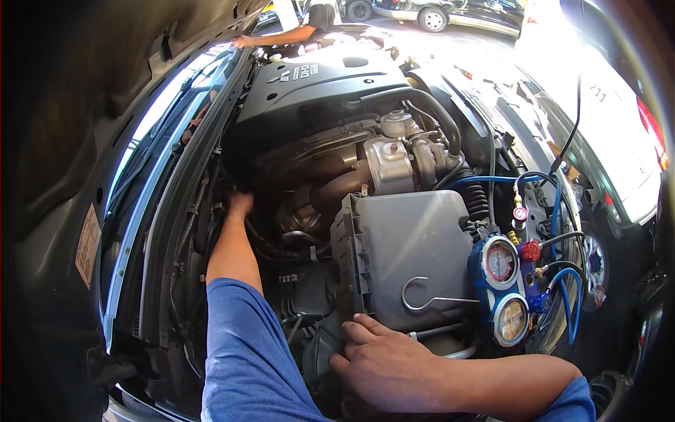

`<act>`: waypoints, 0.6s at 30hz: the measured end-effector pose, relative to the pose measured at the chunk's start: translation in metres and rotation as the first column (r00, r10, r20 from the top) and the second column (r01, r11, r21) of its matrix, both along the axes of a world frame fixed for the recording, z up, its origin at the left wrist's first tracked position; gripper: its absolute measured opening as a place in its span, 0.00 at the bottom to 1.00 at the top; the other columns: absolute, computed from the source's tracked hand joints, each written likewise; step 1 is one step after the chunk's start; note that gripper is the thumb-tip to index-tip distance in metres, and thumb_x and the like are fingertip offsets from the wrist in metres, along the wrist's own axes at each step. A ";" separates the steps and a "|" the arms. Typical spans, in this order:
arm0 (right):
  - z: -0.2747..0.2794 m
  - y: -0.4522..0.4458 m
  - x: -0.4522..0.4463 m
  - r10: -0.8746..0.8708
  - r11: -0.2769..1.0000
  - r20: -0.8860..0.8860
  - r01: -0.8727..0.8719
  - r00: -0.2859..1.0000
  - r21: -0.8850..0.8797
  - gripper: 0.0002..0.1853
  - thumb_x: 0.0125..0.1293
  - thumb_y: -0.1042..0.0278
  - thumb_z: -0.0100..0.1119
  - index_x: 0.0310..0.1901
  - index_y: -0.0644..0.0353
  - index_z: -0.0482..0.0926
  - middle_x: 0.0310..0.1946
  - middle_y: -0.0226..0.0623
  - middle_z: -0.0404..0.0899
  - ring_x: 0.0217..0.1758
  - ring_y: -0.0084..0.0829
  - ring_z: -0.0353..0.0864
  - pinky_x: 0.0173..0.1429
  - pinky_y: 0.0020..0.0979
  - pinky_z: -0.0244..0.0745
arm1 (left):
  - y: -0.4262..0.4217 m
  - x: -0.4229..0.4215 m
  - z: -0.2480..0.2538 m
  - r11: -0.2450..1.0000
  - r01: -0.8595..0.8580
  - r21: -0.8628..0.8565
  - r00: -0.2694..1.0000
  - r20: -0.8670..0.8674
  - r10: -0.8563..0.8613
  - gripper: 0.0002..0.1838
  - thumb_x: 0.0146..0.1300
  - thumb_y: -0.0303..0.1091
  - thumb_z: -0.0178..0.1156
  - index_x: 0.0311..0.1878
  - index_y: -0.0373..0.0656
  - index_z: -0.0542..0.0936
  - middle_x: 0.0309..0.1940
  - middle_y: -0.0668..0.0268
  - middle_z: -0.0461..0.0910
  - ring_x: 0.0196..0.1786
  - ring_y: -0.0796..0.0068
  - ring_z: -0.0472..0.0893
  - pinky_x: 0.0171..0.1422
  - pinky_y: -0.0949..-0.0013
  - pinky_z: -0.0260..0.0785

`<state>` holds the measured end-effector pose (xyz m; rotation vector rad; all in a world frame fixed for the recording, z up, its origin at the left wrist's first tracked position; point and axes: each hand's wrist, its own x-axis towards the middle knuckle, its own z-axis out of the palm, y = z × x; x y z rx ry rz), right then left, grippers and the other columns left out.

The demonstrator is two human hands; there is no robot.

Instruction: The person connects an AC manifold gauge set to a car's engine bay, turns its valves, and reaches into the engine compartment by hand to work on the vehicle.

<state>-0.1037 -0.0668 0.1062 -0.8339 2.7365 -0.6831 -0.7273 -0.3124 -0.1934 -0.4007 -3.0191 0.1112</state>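
My left hand (240, 204) reaches down beside the engine, near the firewall. Its fingers are hidden in the dark gap, so what they touch cannot be made out. My right hand (387, 362) rests at the near corner of the grey air filter box (415, 239), fingers apart and laid against its edge. Beyond the box sit the metal turbocharger and its heat shield (389, 162). Further back lies the grey engine cover (316, 84). A blue manifold gauge set (500, 288) stands at the box's right side, with its metal hook (422, 304) lying over the lid.
Blue and black hoses (569, 302) run from the gauges along the fender. The raised hood (63, 141) hangs over the left side. Across the engine bay, another person's arm (285, 36) reaches to the windshield edge. Parked vehicles (450, 15) stand behind.
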 end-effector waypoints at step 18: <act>-0.011 -0.002 0.001 -0.002 1.000 0.048 0.002 0.999 -0.018 0.21 0.67 0.67 0.56 0.57 0.71 0.80 0.41 0.51 0.85 0.67 0.52 0.75 0.85 0.52 0.56 | 0.035 0.085 0.086 0.985 -0.121 0.120 0.972 0.216 0.093 0.44 0.70 0.59 0.55 0.78 0.33 0.63 0.80 0.41 0.57 0.82 0.43 0.59 0.86 0.52 0.49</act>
